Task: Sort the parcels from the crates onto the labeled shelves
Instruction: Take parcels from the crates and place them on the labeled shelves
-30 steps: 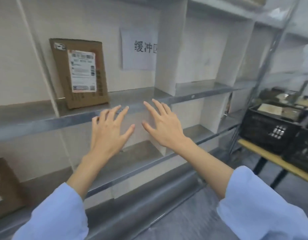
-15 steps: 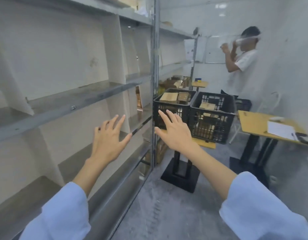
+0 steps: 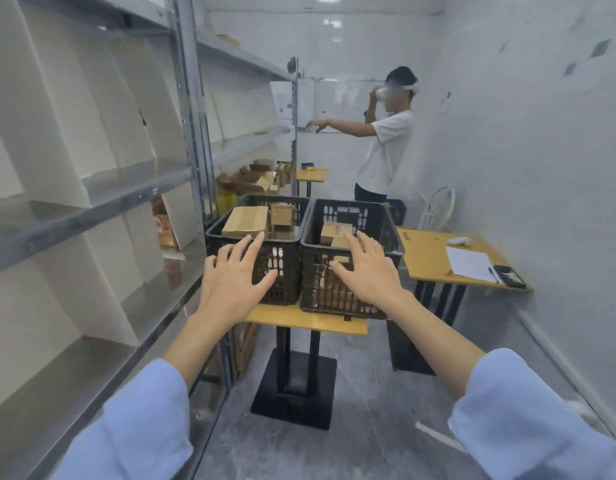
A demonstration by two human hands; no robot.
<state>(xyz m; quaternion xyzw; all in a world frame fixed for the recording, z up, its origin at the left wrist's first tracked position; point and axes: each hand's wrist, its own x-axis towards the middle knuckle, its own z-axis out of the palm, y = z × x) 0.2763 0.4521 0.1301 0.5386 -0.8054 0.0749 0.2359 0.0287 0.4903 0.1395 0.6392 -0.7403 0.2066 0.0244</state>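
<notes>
Two black plastic crates stand side by side on a small wooden table [image 3: 310, 322]. The left crate [image 3: 282, 289] holds a flat cardboard parcel [image 3: 246, 220] and a smaller box [image 3: 282, 216]. Several brown parcels [image 3: 334, 232] fill the right crate [image 3: 382, 220]. My left hand [image 3: 230, 282] is held out in front of the left crate, fingers spread, holding nothing. In front of the right crate, my right hand [image 3: 368, 271] is also spread and empty. The metal shelves [image 3: 102, 199] run along my left.
A person in a white shirt [image 3: 389, 147] stands at the far end, reaching toward the shelving. A second wooden table [image 3: 434, 251] at the right carries paper and a dark pad. More boxes [image 3: 254, 178] sit on the far lower shelf. A white chair [image 3: 438, 209] stands by the wall.
My view has swung right from the shelf with the labeled parcel to the aisle and crates. Both hands stay raised, spread and empty, and the crates are now closer.
</notes>
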